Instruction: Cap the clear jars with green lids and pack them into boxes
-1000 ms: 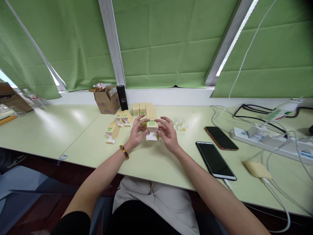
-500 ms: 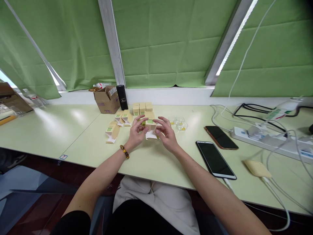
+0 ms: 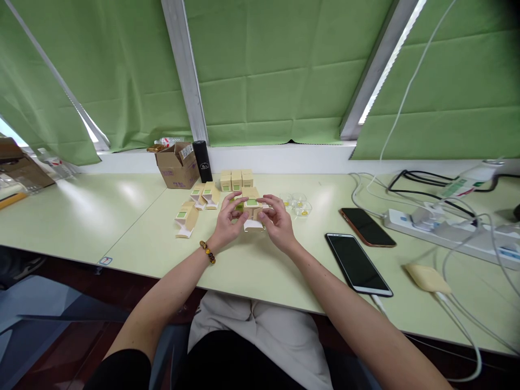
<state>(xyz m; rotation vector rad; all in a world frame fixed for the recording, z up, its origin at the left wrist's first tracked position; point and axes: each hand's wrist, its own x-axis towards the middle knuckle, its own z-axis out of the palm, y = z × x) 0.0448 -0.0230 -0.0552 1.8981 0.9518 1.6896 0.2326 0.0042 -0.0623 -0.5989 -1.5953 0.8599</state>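
Observation:
Between my two hands is a small cream cardboard box (image 3: 252, 202) with a green window on top and its white-lined front flap hanging open. My left hand (image 3: 229, 221), a beaded bracelet at its wrist, grips the box's left side with thumb and fingers. From the right side my right hand (image 3: 277, 221) grips the same box, thumb at the front. To the left stand similar open boxes (image 3: 187, 218), and behind is a row of closed boxes (image 3: 236, 180). Clear plastic cups (image 3: 299, 205) with yellow bits sit just right of my right hand.
On the right lie a white-framed phone (image 3: 359, 264), a dark phone (image 3: 368, 226), a power strip (image 3: 447, 235), a yellowish charging case (image 3: 427, 279) and loose cables. A brown carton (image 3: 177, 169) and a black cylinder (image 3: 202, 161) stand at the back by the wall.
My thumbs have come in against the front of the box from both sides. The box has tilted slightly, and its front flap is now less exposed.

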